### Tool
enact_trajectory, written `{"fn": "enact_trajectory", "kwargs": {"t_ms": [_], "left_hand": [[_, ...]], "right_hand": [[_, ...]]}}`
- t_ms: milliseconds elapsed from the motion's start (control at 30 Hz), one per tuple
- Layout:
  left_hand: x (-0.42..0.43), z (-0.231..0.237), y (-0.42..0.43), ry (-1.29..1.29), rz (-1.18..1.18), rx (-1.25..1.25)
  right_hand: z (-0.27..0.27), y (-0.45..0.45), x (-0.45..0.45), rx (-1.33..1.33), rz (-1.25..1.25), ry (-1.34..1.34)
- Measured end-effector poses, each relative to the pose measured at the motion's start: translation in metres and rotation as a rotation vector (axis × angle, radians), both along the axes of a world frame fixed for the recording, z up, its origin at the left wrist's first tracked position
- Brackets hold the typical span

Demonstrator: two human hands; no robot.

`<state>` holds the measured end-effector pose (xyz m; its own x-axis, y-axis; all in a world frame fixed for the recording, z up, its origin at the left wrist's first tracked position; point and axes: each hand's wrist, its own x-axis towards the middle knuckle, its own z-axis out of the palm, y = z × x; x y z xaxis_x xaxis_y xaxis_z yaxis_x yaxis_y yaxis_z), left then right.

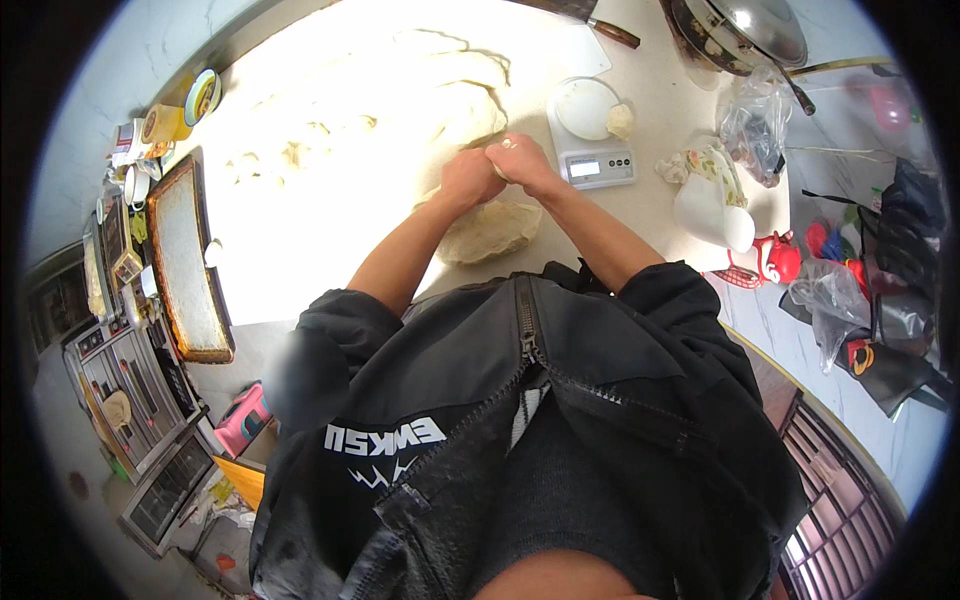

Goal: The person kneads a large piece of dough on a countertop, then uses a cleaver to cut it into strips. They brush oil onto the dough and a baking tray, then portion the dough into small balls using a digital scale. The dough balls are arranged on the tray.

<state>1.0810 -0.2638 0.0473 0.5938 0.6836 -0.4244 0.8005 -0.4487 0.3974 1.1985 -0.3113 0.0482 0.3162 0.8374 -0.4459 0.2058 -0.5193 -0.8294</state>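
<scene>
My left hand (469,178) and my right hand (523,162) meet knuckle to knuckle over the work table, fingers curled in. A small piece of dough (501,173) shows between them, mostly hidden by the fists. Under my wrists lies a flattened mass of dough (491,232). Just beyond the hands rests a larger heap of dough (469,112), partly washed out by glare. To the right of my right hand stands a white digital kitchen scale (592,146), its round plate (587,107) bearing a small dough lump (619,121) at the edge.
Small dough pieces (296,154) lie left on the brightly lit table. A rusty-rimmed baking tray (180,259) sits at the left edge. Far back are a wooden-handled knife (616,34) and a lidded wok (739,34). Plastic bags (754,124) and a floral cloth (712,169) crowd the right.
</scene>
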Motion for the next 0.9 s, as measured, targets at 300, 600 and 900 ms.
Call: {"fn": "enact_trajectory", "kwargs": {"t_ms": [300, 600, 900], "left_hand": [[-0.02, 0.019, 0.047, -0.202, 0.399, -0.33], [-0.09, 0.023, 0.05, -0.262, 0.131, -0.461], [-0.072, 0.0, 0.018, -0.516, 0.329, -0.372]], "right_hand": [[0.047, -0.037, 0.063, 0.007, 0.058, 0.171], [-0.031, -0.063, 0.185, -0.043, -0.359, -0.68], [0.047, 0.018, 0.071, 0.473, 0.015, 0.514]]}}
